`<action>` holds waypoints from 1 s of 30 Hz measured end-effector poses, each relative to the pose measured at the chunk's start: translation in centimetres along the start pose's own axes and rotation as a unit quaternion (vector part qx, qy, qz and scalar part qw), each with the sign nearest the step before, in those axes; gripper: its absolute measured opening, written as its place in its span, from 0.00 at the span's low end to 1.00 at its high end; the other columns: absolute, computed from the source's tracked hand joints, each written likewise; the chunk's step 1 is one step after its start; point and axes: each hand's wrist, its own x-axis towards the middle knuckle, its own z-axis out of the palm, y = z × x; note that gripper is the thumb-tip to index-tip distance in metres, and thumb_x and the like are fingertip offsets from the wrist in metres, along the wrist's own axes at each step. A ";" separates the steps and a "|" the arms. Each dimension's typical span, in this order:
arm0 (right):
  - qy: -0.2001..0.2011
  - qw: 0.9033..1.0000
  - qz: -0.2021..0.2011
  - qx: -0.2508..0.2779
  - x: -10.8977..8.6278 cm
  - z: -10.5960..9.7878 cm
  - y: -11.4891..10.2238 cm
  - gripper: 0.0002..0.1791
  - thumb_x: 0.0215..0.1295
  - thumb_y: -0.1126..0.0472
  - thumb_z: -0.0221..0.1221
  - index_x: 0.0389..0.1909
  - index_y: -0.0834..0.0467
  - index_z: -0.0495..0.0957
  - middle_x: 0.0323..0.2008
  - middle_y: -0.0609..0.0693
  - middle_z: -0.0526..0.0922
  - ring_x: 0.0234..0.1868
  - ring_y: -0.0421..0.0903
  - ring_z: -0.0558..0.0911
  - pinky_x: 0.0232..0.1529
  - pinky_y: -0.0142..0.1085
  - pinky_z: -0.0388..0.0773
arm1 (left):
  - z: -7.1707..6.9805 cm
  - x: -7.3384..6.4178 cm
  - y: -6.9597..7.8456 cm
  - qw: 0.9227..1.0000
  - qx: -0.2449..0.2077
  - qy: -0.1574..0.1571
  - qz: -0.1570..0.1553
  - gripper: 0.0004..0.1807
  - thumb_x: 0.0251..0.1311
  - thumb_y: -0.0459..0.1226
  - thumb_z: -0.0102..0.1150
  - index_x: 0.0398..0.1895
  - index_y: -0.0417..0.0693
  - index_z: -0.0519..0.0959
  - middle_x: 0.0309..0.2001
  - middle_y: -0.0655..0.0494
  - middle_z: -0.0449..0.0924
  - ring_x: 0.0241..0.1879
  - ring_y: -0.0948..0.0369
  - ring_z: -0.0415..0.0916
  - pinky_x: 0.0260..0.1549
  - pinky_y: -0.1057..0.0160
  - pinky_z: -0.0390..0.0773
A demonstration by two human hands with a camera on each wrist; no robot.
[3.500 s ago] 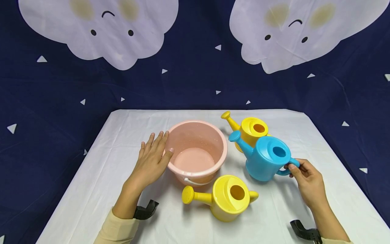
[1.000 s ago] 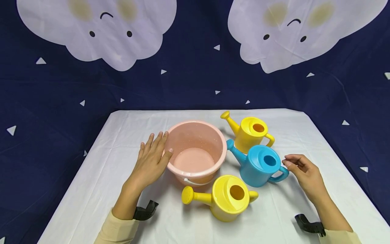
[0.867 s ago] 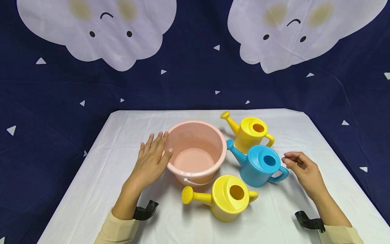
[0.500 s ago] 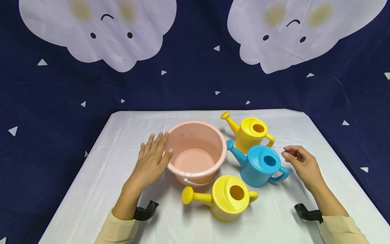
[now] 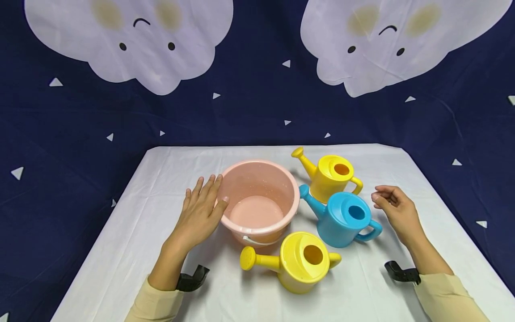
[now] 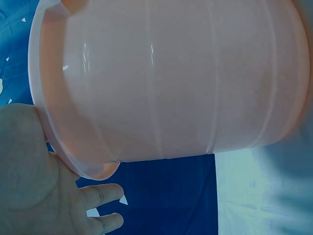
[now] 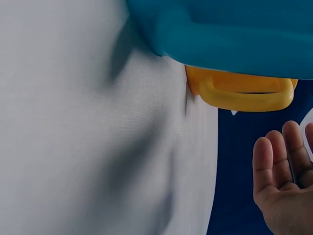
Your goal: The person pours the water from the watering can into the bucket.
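Observation:
A pink bucket (image 5: pixel 257 229) stands upright, its white handle hanging down at the front. My left hand (image 5: pixel 201 212) rests on the bucket's left rim with fingers straight and spread; the left wrist view shows the palm at the rim (image 6: pixel 54 129). My right hand (image 5: pixel 398 210) hovers at the right, fingers loosely bent, holding nothing. To its left stands a blue watering can (image 5: pixel 342 223), its spout head at the bucket's right rim. Behind that is a yellow watering can (image 5: pixel 327 183), whose handle (image 7: pixel 249 102) shows in the right wrist view.
A second yellow watering can (image 5: pixel 299 268) stands in front of the bucket, spout pointing left. Everything stands on a table with a white cloth (image 5: pixel 132 237). A dark blue curtain (image 5: pixel 257 116) with clouds hangs behind the table.
The right hand held the blue watering can's handle at first; it has let go and moved up and away. That can now stands lower and further left. The left hand has stayed put.

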 end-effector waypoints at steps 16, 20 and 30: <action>-0.028 0.995 0.035 -0.090 1.2 0.9 -1.3 0.29 0.66 0.53 0.57 0.62 0.64 0.64 0.41 0.33 0.72 0.40 0.26 0.75 0.39 0.20 0.78 | 0.1 0.0 0.0 1.000 -0.002 0.002 -0.001 0.34 0.70 0.56 0.30 0.75 0.58 0.44 0.76 0.49 0.44 0.76 0.47 0.31 0.69 0.37 0.33; -0.032 0.994 0.040 -0.099 1.5 1.1 -1.4 0.30 0.65 0.51 0.57 0.62 0.64 0.63 0.42 0.33 0.72 0.40 0.26 0.74 0.39 0.20 0.78 | 0.1 -0.1 0.0 1.000 -0.001 0.002 -0.002 0.34 0.70 0.56 0.30 0.75 0.58 0.44 0.76 0.50 0.44 0.76 0.47 0.31 0.69 0.37 0.33; -0.050 0.991 0.069 -0.104 3.4 0.8 2.9 0.32 0.63 0.44 0.58 0.64 0.55 0.65 0.47 0.43 0.72 0.42 0.32 0.75 0.38 0.20 0.78 | 0.0 -0.1 0.0 1.000 -0.003 0.001 -0.003 0.34 0.71 0.56 0.30 0.75 0.57 0.45 0.76 0.49 0.44 0.76 0.47 0.31 0.70 0.37 0.32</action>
